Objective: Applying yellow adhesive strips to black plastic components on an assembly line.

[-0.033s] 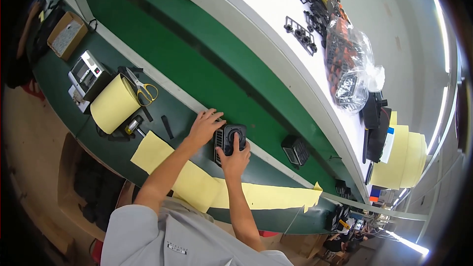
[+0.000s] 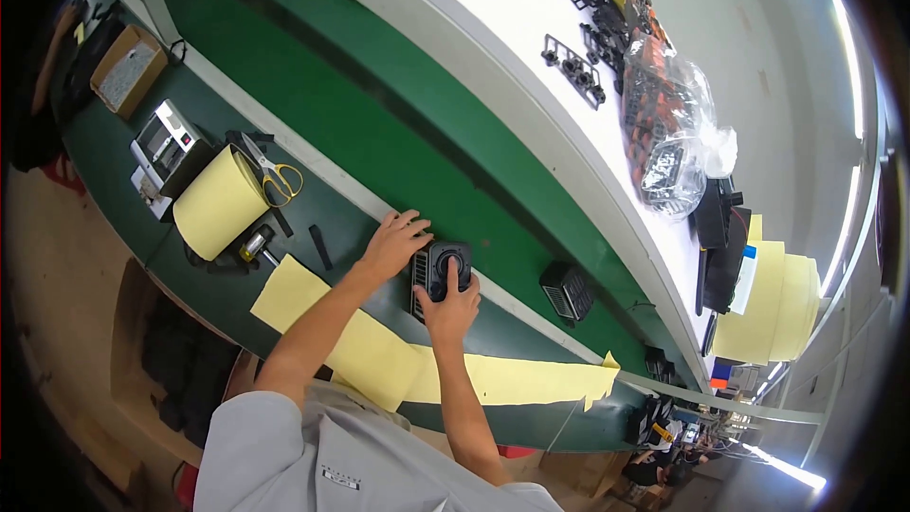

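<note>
- At the near edge of the green workbench (image 2: 313,85), the person's right hand (image 2: 450,308) rests on top of a small black boxy part (image 2: 438,270), fingers pressed down over a round knob-like piece on its upper face; the hand is closed on the part, pinning it rather than lifting it.
- The left hand (image 2: 393,242) lies flat and open just beside the part, fingertips at its left edge, holding nothing.
- The black part sits on the green surface, just above a long strip of pale yellow paper (image 2: 427,370) that runs along the bench edge under both forearms.
- Judging by the pose, the step in hand looks like pressing or seating a piece on the black part while steadying it. The next move probably calls for firm, even downward pressure and the left hand bracing the side so the part does not slide.
- Farther left stand a fat roll of yellow paper (image 2: 220,204), yellow-handled scissors (image 2: 275,175) and a small white machine (image 2: 166,147).
- A second black ribbed part (image 2: 567,289) lies to the right, well apart.
- Beyond, a white table (image 2: 493,28) carries black pieces and a clear plastic bag (image 2: 678,137).
</note>
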The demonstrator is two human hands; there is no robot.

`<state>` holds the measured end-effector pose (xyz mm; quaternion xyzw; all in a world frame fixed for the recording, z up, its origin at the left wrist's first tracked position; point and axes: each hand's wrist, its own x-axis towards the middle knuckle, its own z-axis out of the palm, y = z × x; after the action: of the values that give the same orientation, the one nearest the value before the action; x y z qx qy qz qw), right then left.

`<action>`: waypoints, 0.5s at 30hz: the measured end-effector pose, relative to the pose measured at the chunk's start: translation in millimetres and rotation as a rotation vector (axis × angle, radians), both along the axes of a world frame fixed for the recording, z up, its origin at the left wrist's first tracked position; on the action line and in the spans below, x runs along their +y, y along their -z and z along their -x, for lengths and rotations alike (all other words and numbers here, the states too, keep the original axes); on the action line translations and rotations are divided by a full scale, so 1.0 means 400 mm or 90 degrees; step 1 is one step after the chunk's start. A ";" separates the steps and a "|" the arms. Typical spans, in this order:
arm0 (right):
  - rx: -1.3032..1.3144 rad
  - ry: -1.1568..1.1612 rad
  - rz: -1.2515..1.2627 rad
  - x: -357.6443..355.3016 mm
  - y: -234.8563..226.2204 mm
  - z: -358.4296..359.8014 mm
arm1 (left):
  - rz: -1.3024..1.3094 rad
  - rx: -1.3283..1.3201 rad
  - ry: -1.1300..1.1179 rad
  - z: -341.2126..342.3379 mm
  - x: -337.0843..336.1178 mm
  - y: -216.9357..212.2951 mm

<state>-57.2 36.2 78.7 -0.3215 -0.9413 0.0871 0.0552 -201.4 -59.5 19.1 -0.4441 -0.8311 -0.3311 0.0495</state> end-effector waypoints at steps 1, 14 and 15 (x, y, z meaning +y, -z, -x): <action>-0.020 0.009 0.020 -0.004 -0.004 0.002 | 0.025 0.072 0.024 0.019 0.003 0.007; -0.205 0.191 0.027 0.310 0.024 0.057 | 0.175 -0.428 -0.211 -0.088 0.142 -0.094; -0.142 0.255 0.082 0.272 -0.001 0.050 | 0.065 -0.499 -0.247 -0.152 0.123 -0.065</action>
<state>-77.4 145.0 79.3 -0.5125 -0.8514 0.0982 -0.0533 -140.6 -10.2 45.3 -0.1224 -0.8702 -0.4177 -0.2307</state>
